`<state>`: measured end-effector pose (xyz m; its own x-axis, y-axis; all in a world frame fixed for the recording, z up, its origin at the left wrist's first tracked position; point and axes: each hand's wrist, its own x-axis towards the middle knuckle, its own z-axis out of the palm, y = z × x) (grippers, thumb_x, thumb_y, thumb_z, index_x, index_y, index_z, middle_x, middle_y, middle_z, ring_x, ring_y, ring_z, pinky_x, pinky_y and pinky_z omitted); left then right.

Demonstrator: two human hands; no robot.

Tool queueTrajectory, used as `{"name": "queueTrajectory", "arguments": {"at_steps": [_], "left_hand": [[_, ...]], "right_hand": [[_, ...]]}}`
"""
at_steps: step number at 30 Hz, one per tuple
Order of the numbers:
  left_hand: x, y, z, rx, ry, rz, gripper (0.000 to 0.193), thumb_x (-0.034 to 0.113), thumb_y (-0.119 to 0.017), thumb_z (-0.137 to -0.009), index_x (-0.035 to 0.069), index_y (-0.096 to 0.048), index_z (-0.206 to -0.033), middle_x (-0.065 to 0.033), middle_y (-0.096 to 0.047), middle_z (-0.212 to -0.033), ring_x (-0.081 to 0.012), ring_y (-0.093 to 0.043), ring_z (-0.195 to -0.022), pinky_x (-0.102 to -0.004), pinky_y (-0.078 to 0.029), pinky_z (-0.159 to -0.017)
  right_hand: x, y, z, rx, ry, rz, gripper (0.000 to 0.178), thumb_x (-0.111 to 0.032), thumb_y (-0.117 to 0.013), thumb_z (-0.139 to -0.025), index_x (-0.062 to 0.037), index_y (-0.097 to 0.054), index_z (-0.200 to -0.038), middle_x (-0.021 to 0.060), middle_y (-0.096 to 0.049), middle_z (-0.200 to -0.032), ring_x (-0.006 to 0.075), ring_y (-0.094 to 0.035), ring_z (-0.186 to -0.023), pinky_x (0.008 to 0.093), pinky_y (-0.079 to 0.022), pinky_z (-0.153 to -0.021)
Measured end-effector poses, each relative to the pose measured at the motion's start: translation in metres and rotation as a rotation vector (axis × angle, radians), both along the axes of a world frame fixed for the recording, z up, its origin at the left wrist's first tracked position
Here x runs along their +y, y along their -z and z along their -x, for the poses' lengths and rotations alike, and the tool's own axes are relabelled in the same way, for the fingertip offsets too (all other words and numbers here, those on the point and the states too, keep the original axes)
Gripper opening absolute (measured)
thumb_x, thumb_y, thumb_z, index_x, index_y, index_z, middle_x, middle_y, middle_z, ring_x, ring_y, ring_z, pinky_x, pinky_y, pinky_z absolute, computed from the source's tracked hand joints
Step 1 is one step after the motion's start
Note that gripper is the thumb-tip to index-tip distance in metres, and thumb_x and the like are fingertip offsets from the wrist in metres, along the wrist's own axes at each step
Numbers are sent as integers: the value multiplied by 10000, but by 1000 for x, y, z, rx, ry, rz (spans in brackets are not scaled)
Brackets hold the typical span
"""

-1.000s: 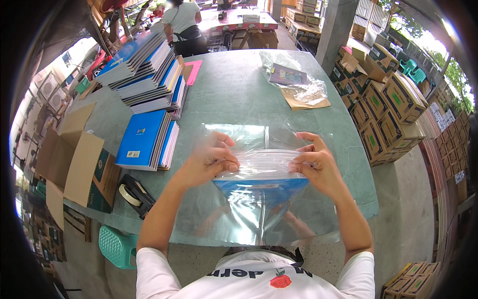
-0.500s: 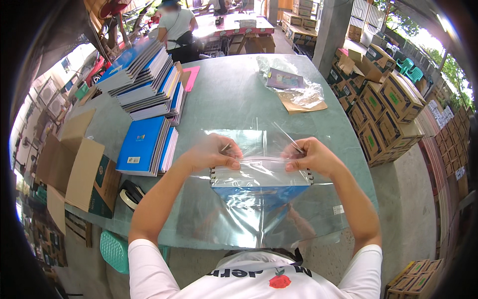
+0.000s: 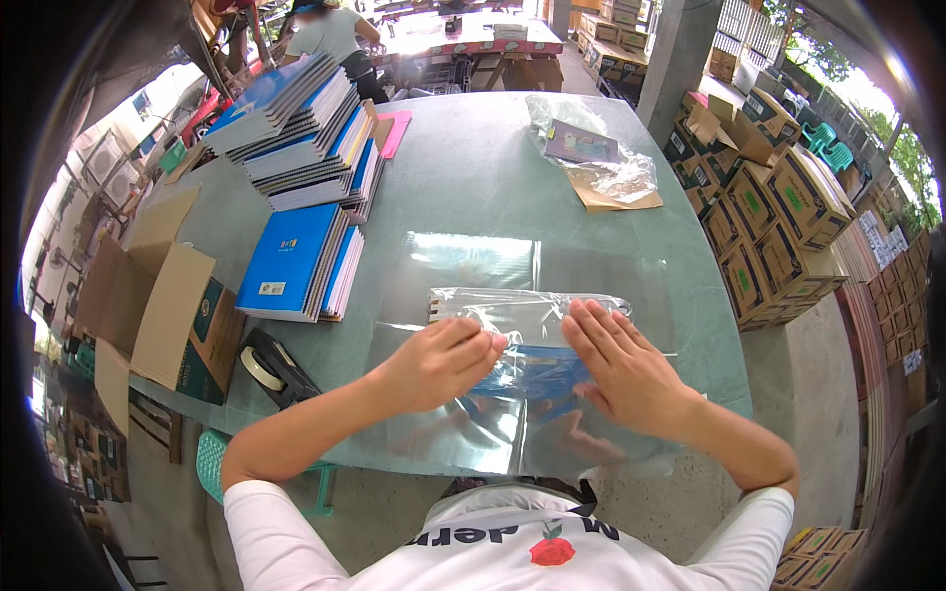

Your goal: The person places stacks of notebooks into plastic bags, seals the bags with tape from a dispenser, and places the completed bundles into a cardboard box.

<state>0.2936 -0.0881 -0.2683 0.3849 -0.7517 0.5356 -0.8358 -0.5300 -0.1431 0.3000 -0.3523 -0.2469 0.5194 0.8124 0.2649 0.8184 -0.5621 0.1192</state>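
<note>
From the head camera, a pale green tabletop (image 3: 493,187) carries a large clear plastic sheet (image 3: 601,281) spread flat at its near edge. On the sheet lies a bundle of notebooks (image 3: 522,340) with blue covers, folded into the clear film so that the wrap encloses it; the spiral bindings show at the bundle's far left end.

The left hand (image 3: 439,362) rests on the left part of the wrapped bundle, fingers curled together and pressing the film down. The right hand (image 3: 626,372) lies flat on the right part, fingers spread apart and palm down on the plastic, gripping nothing.

Further back on the tabletop, a clear plastic bag (image 3: 586,153) holds a dark-covered booklet and some brown paper; its mouth cannot be made out. To the left stands a tall stack of spiral notebooks (image 3: 305,133), and nearer, a lower blue-covered pile (image 3: 301,261).

Off the tabletop's left edge, an open cardboard box (image 3: 168,295) stands with flaps raised; its contents are hidden. A tape dispenser (image 3: 271,366) sits just beside it near the table corner. To the right, closed cartons (image 3: 778,217) are stacked on the floor.
</note>
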Motion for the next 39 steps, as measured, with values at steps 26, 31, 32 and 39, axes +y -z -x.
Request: {"name": "queueTrajectory", "arguments": {"at_steps": [26,31,32,39], "left_hand": [[21,76,48,-163,-317,115,225,53,-628,-769,26,-621,-992,-101,-536,-1143,-215,-509,-1055,-286,-476,-765],[175,139,113,-101,-1354,1083,266,202,-587,-836,41,-577,-1046,-96,-597,-941,-214,-555,-847,-323,-438,-717],[198,159,123,14,-1472,1108,249,201,-594,-835,23,-587,-1008,-90,-605,-889,-201,-555,-790,-317,-437,-686],[246,175,141,530,-1446,1887,246,247,-686,-746,7,-630,-755,-32,-606,-679,-110,-481,-559,-274,-359,-517]], "right_hand": [[9,13,-33,284,-113,-100,543,-16,-494,-812,-116,-382,-1335,74,-363,-1393,243,-312,-1301,385,-252,-1071],[22,9,-31,278,-169,-132,517,-1,-490,-805,-94,-418,-1309,96,-399,-1365,277,-347,-1277,398,-275,-1055],[21,5,-29,271,-142,-135,500,1,-488,-804,-83,-437,-1295,106,-414,-1352,291,-361,-1267,404,-285,-1048],[24,4,-23,274,-147,-152,484,22,-497,-780,-57,-478,-1257,129,-440,-1324,315,-376,-1253,424,-295,-1037]]}}
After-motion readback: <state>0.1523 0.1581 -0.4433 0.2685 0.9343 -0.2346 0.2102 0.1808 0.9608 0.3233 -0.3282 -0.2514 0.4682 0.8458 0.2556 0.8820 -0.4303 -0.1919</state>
